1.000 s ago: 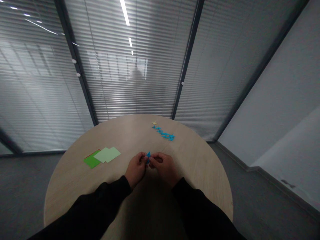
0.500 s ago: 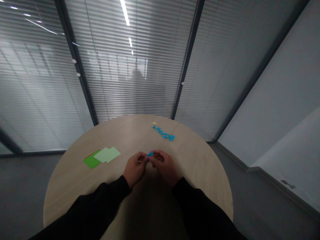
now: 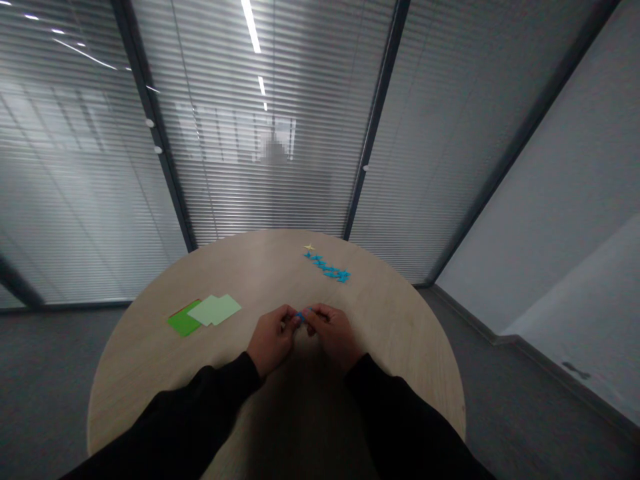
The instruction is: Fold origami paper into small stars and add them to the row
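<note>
My left hand [image 3: 271, 339] and my right hand [image 3: 333, 333] meet over the middle of a round wooden table [image 3: 150, 373]. Both pinch a small blue folded paper piece [image 3: 301, 315] between their fingertips; only a sliver of it shows. Both hands have their fingers curled shut. Black sleeves cover both forearms.
A row of several small blue folded paper pieces [image 3: 331, 269] lies at the far right of the table, with a small yellow paper star [image 3: 309, 247] at its far end. Green paper sheets [image 3: 205, 313] lie stacked to the left. Glass walls with blinds stand behind the table.
The blue paper piece stood upright between the fingers a second ago; now it lies flatter and is mostly hidden in the fingertips. The hands have barely shifted.
</note>
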The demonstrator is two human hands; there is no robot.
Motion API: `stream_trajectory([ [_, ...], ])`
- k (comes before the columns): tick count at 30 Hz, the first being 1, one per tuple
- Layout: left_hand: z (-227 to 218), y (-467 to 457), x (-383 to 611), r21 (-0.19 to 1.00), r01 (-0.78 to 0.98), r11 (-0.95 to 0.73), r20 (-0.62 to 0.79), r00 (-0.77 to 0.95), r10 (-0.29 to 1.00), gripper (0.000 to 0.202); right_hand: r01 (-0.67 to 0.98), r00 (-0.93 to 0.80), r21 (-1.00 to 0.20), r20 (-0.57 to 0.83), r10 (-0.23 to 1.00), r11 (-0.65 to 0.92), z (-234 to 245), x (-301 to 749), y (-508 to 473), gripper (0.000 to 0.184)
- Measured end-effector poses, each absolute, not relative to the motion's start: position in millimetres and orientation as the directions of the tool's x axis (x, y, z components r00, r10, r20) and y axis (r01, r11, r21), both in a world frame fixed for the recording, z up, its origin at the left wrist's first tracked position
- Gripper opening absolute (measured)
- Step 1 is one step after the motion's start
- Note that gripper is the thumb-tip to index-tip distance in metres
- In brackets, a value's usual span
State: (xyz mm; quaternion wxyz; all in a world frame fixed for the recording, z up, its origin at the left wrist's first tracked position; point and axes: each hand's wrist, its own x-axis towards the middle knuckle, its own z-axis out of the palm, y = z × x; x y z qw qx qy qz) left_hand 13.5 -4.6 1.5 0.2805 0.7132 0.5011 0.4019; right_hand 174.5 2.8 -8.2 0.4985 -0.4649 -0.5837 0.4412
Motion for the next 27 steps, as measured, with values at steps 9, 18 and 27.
stream_trajectory([
  [9, 1.0, -4.5, 12.4, 0.829, 0.461, -0.318, 0.252, 0.199, 0.947, 0.032, 0.070, -0.140, -0.983, 0.157, 0.978, 0.168, -11.0, 179.4, 6.8, 0.028],
  [18, -1.1, -2.0, 10.6, 0.924, 0.278, -0.264, 0.208, 0.215, 0.954, 0.035, -0.015, -0.024, -0.988, 0.154, 0.988, 0.153, 0.5, 180.5, 2.4, 0.027],
  [27, 3.6, -1.3, 5.4, 0.881, 0.311, -0.355, 0.332, 0.128, 0.935, 0.028, -0.079, -0.122, -0.980, 0.190, 0.974, 0.182, 3.7, 180.2, 0.1, 0.031],
])
